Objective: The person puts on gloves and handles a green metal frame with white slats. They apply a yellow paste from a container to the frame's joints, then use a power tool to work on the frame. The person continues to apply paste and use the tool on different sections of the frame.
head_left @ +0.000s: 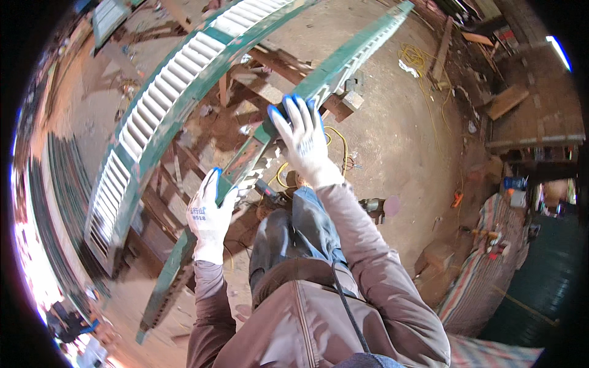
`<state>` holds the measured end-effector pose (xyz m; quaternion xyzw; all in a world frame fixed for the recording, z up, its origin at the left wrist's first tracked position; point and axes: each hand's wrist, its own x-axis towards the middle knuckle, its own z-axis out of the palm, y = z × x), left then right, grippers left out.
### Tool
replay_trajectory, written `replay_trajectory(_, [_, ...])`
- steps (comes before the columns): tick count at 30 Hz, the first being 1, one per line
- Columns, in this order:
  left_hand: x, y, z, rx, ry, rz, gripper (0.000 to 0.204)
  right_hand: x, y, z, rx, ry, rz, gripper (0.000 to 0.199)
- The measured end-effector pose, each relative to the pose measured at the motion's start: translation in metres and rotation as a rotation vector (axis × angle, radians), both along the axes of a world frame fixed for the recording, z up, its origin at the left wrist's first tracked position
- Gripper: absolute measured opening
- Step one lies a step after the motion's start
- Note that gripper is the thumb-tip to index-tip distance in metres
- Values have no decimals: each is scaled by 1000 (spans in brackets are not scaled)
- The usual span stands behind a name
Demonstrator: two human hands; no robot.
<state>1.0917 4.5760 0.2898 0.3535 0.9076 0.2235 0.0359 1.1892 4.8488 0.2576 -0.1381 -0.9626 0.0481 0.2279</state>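
Note:
A long green wooden louvre stile (331,72) with slots along one edge runs slantwise in front of me, from far right to near left. My left hand (210,216), in a white glove with blue fingertips, is wrapped round its nearer part. Farther up the same piece, my right hand (304,140), gloved alike, grips it with the fingers over the top face. Between the hands the wood shows a worn, reddish-brown patch. Beyond it on the left lies a green louvred shutter (161,101) with pale slats, resting on wooden supports.
An angle grinder (375,207) with a round disc lies on the floor right of my legs. Yellow cord (413,56) is coiled farther off. A striped cloth (472,270) covers something at the right. Long dark boards (73,202) are stacked at the left.

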Motion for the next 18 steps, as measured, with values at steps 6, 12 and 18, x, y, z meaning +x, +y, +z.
replay_trajectory(6, [-8,6,-4,16,51,-44,61,167,-79,-130,-499,-231,-341,86])
replay_trajectory(12, [1,4,-12,-37,84,-43,57,393,-142,-203,-923,-862,-852,74])
replay_trajectory(18, [-4,-3,-25,27,301,-139,54,494,-166,-258,-1262,-800,-1230,69])
